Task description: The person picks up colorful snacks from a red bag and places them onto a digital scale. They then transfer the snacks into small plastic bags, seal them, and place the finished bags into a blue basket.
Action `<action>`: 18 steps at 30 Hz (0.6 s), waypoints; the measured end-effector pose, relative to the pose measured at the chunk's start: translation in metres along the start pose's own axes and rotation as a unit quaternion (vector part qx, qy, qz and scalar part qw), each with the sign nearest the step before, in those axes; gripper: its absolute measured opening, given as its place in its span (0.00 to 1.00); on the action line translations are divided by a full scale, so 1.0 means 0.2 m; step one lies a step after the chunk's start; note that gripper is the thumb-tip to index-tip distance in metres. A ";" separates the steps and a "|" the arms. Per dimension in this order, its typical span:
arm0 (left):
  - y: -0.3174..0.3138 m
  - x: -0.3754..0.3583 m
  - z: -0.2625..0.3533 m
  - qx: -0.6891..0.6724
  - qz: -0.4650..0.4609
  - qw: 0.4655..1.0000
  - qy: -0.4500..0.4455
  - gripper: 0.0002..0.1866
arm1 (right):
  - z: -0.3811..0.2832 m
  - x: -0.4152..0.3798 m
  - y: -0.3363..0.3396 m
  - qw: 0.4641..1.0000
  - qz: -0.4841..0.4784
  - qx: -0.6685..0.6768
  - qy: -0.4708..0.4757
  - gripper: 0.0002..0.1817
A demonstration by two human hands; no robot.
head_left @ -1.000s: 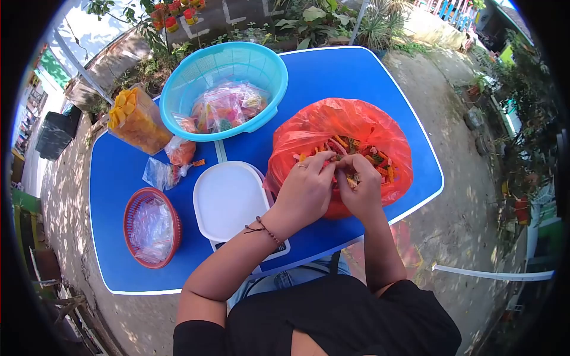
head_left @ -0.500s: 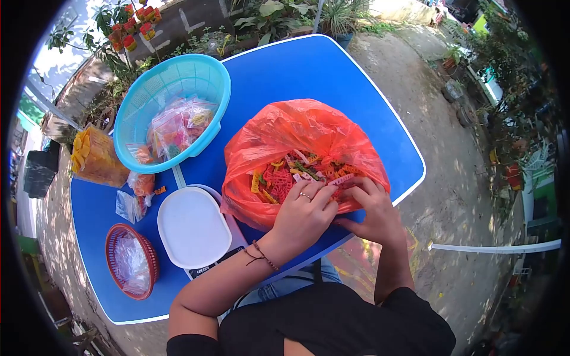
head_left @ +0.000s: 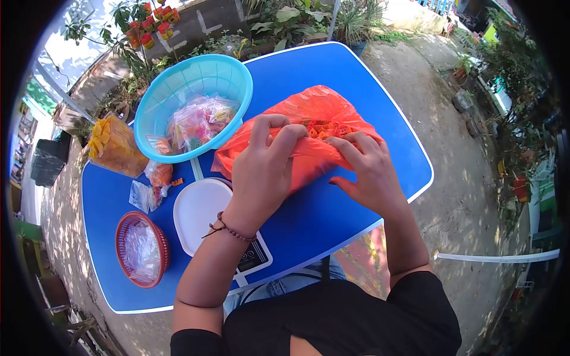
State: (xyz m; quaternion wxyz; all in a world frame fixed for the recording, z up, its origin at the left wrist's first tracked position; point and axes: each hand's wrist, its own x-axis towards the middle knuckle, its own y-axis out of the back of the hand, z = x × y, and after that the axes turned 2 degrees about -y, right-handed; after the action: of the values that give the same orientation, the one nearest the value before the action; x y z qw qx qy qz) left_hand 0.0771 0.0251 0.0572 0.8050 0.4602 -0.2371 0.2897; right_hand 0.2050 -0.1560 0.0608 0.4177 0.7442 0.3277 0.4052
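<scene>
A red plastic bag stands on the blue table, its near side pulled up. Colourful wavy snack pieces show through its narrowed mouth, looking orange in the bag's tint. My left hand has its fingers curled on the near left rim and pinches the plastic. On the near right rim, my right hand grips the bag with its fingers over the edge, the thumb lower down outside. Left of the bag, partly behind my left forearm, is a kitchen scale with a white tray on top.
A turquoise basket holding filled clear packets stands at the back left. Beside it are a bag of yellow chips and small packets. A red-brown basket of clear plastic bags sits at the front left of the blue table.
Both hands have lifted the bag's near rim up and away from me, so the mouth is narrower and fewer snacks show. My left hand has risen from the snacks to the rim.
</scene>
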 end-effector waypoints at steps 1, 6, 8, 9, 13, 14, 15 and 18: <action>0.00 -0.02 0.01 -0.010 -0.001 1.000 0.009 0.17 | 0.00 0.01 -0.02 1.000 -0.010 -0.017 0.004 0.31; -0.02 -0.25 0.04 -0.041 -0.215 0.976 0.016 0.17 | 0.07 -0.06 -0.13 0.989 -0.120 -0.089 0.018 0.16; -0.02 -0.30 0.04 -0.011 -0.266 0.964 0.007 0.20 | 0.05 -0.09 -0.15 0.988 -0.115 -0.095 0.048 0.14; -0.04 -0.32 0.03 0.034 -0.270 0.962 -0.022 0.19 | 0.05 -0.11 -0.19 0.989 -0.092 -0.100 0.060 0.14; -0.15 -0.33 -0.04 0.183 -0.245 0.943 -0.128 0.14 | 0.08 -0.14 -0.27 0.983 -0.043 -0.157 0.080 0.13; -0.16 -0.30 -0.06 0.214 -0.231 0.937 -0.149 0.12 | 0.08 -0.13 -0.25 0.986 -0.054 -0.147 0.050 0.14; -0.16 -0.25 -0.08 0.225 -0.204 0.942 -0.145 0.10 | 0.08 -0.10 -0.22 0.988 -0.064 -0.137 0.019 0.15; -0.16 -0.08 -0.12 0.236 -0.099 0.957 -0.136 0.09 | 0.14 -0.01 -0.17 0.997 -0.020 -0.072 -0.019 0.15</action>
State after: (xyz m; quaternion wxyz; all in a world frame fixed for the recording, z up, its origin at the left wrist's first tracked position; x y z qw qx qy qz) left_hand 0.0904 0.0290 0.0168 0.6581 0.6935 -0.2221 0.1913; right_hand 0.2233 -0.1532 0.0210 0.4846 0.7127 0.3047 0.4055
